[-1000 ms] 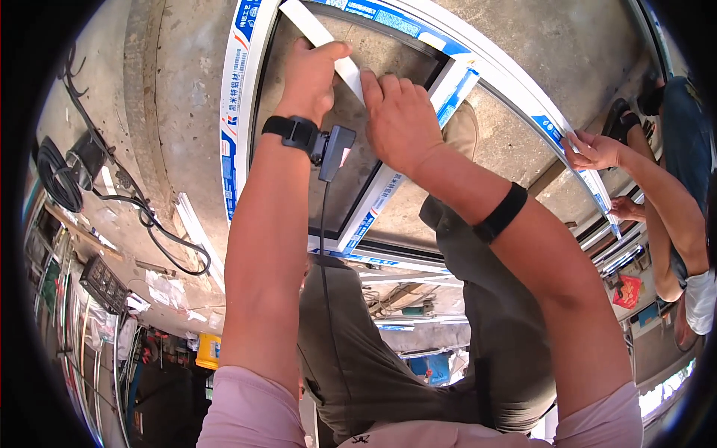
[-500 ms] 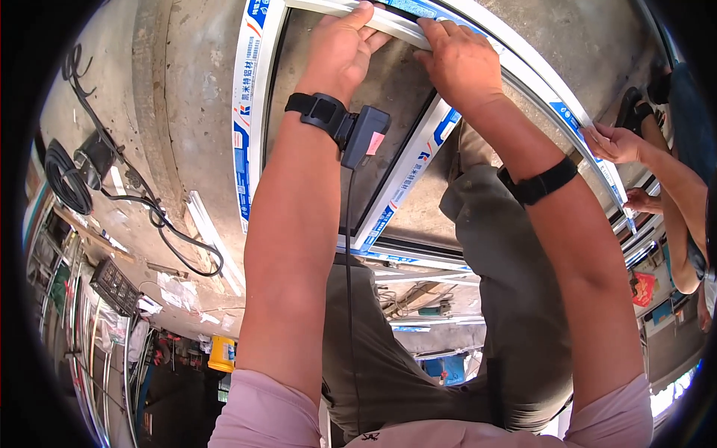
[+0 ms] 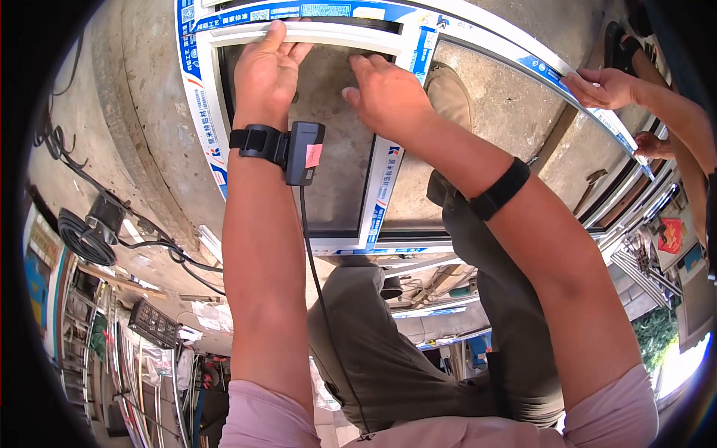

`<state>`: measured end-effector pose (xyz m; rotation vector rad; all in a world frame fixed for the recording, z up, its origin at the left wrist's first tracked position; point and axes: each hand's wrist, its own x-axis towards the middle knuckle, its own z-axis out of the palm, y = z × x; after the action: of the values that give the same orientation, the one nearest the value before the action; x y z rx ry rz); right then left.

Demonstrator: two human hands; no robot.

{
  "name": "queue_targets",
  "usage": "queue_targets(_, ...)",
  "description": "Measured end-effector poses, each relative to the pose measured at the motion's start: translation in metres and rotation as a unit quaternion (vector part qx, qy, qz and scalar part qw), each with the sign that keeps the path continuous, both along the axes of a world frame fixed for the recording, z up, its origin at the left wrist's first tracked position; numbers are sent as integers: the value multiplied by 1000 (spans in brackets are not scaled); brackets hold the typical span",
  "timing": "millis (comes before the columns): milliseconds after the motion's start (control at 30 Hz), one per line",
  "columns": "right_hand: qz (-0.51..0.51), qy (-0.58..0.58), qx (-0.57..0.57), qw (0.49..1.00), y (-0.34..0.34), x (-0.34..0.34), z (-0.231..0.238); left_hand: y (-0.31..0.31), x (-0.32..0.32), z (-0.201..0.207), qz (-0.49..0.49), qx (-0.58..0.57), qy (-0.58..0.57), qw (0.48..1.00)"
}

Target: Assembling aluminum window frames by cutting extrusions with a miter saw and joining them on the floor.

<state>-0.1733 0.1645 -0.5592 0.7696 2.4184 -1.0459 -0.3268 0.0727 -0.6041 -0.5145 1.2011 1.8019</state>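
A window frame [image 3: 202, 123] of white profiles with blue printed film lies in front of me. Along its far side, a white strip [image 3: 336, 35] runs beside a dark gap. My left hand [image 3: 265, 78] is closed at this strip, thumb over it and fingers at its lower edge. My right hand [image 3: 392, 97] is apart from the strip, over the left-hand opening, thumb and fingers spread with nothing in them. A film-covered middle bar [image 3: 382, 187] runs down below my right wrist. Whether glass fills the opening, I cannot tell.
At the right, another person's hand [image 3: 601, 88] touches the frame's far edge. A coiled black cable [image 3: 86, 237] lies on the concrete at left, near a dark crate [image 3: 153, 322] and long metal rods. My shoe [image 3: 450, 93] shows through the right-hand opening.
My right hand has come off the strip and moved down toward me. My left hand stays at the strip. The view has shifted, so the frame appears farther left and lower.
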Motion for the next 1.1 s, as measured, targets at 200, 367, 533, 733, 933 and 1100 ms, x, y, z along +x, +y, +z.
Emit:
queue_targets(200, 173, -6, -64, 983, 5, 9, 0, 8, 5, 14, 56, -53, -16, 997)
queue_targets(367, 140, -52, -124, 981, 33, 33, 63, -10, 23, 77, 33, -102, -24, 994)
queue_targets(533, 55, -58, -90, 993, 77, 81, 151, -40, 16, 177, -79, -205, 32, 975)
queue_targets(733, -162, -168, -110, 966, 104, 188, 272, -37, -16, 357, -430, -343, 270, 790)
queue_targets(933, -237, -177, -160, 942, 103, 258, 369, 19, -47, 517, -633, -341, 283, 635)
queue_targets(1100, -364, -144, -109, 914, 97, 284, 441, 58, -41, 569, -615, -268, 339, 660)
